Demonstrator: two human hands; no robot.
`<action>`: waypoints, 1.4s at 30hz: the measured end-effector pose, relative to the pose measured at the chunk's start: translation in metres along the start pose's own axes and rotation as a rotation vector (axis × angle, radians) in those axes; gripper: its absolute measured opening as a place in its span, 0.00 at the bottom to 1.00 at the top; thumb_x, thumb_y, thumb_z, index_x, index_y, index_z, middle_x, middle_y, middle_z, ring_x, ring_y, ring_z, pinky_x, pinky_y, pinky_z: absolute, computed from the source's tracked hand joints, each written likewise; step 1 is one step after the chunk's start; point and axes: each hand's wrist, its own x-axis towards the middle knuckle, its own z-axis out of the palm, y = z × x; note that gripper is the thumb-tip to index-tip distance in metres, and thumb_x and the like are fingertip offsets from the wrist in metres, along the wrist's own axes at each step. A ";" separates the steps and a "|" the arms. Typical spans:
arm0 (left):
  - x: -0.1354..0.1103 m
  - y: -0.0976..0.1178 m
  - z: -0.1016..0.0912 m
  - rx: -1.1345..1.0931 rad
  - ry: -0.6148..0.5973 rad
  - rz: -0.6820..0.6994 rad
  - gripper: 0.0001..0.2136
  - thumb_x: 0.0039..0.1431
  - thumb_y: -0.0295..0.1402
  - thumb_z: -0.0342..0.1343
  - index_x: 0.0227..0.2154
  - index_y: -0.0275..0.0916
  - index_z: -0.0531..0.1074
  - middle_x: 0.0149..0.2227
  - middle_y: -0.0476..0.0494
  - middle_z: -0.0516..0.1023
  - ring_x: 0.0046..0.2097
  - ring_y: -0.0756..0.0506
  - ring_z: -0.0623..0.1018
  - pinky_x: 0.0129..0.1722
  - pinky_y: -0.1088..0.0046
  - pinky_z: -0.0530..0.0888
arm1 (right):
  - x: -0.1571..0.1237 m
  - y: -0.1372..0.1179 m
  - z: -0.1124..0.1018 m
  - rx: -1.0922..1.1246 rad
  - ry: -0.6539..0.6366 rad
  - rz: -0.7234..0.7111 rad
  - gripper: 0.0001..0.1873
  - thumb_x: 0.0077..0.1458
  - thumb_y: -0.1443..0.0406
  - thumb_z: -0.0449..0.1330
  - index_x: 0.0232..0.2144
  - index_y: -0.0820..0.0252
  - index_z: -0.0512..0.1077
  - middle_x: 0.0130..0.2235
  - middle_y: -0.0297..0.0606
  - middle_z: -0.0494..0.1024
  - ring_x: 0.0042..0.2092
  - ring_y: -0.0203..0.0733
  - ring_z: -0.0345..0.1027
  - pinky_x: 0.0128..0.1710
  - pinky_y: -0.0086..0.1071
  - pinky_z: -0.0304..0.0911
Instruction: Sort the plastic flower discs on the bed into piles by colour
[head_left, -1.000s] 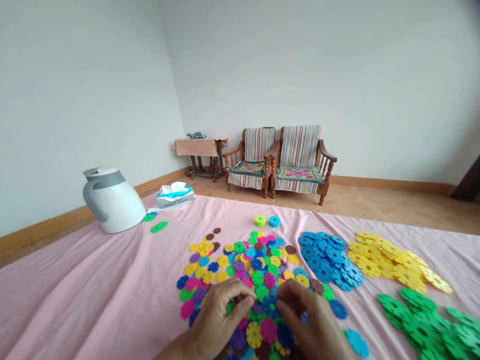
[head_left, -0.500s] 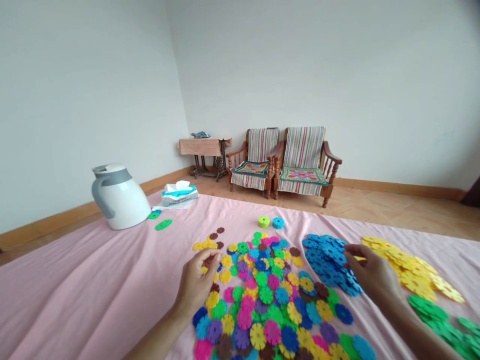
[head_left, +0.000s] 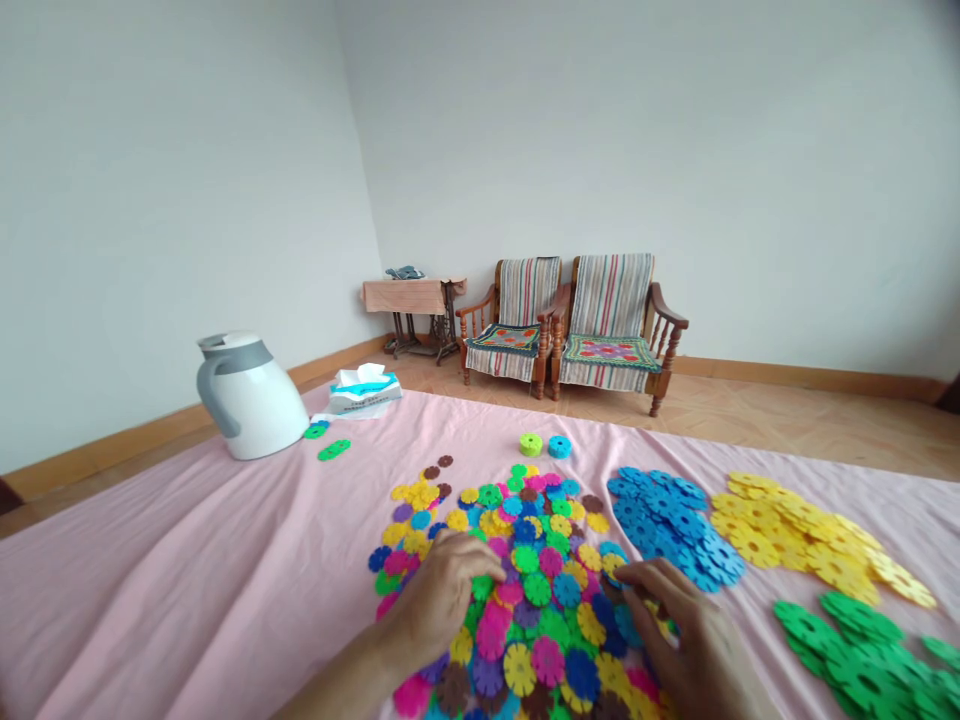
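a white and grey jug (head_left: 266,410) stands at the far left on the rumpled pink cloth (head_left: 187,585), its handle facing left. just beside its base lie a few flat toothed discs, mostly green (head_left: 334,450), and next along is a tissue box (head_left: 366,398) with a white tissue poking out of the top. behind it, on the floor, a small table (head_left: 405,297) has a peach cover and dark metal legs.

the left hand (head_left: 442,585) is over the left part of a loose spread of mixed-colour toothed discs (head_left: 536,590), its fingers bent, the tips down among the pieces; i cannot tell if they have hold of one. two wooden armchairs (head_left: 611,350) with striped covers stand side by side in the background. in front of them, past the spread, sit a lime stack (head_left: 530,444) and a light blue stack (head_left: 559,447) of discs, near each other.

the right hand (head_left: 686,625) is at the right edge of the spread, thumb and forefinger curved around a gap, tips close together beside a brown disc; whether they grip anything i cannot tell. just beyond that hand is a heap of blue discs (head_left: 667,520), then yellow discs (head_left: 817,535), with green discs (head_left: 862,650) nearer at the far right.
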 end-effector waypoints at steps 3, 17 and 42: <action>0.000 -0.001 0.000 -0.036 -0.008 0.011 0.17 0.57 0.21 0.42 0.27 0.40 0.76 0.30 0.45 0.78 0.36 0.47 0.75 0.41 0.68 0.65 | -0.002 -0.006 0.002 -0.094 -0.008 -0.096 0.15 0.56 0.57 0.54 0.43 0.55 0.73 0.43 0.41 0.78 0.44 0.44 0.73 0.42 0.33 0.69; 0.003 0.010 -0.009 -0.038 0.031 -0.064 0.17 0.60 0.22 0.43 0.42 0.42 0.75 0.40 0.44 0.77 0.44 0.47 0.73 0.45 0.69 0.69 | -0.003 -0.041 0.017 -0.135 -0.393 -0.508 0.25 0.57 0.52 0.53 0.54 0.55 0.66 0.56 0.44 0.68 0.55 0.49 0.65 0.50 0.37 0.66; 0.019 0.018 -0.012 0.085 -0.003 -0.152 0.15 0.64 0.41 0.44 0.47 0.44 0.72 0.51 0.44 0.72 0.55 0.43 0.68 0.55 0.63 0.65 | -0.005 -0.023 0.010 0.321 0.039 0.296 0.23 0.58 0.49 0.47 0.23 0.58 0.69 0.25 0.36 0.75 0.29 0.38 0.68 0.27 0.25 0.61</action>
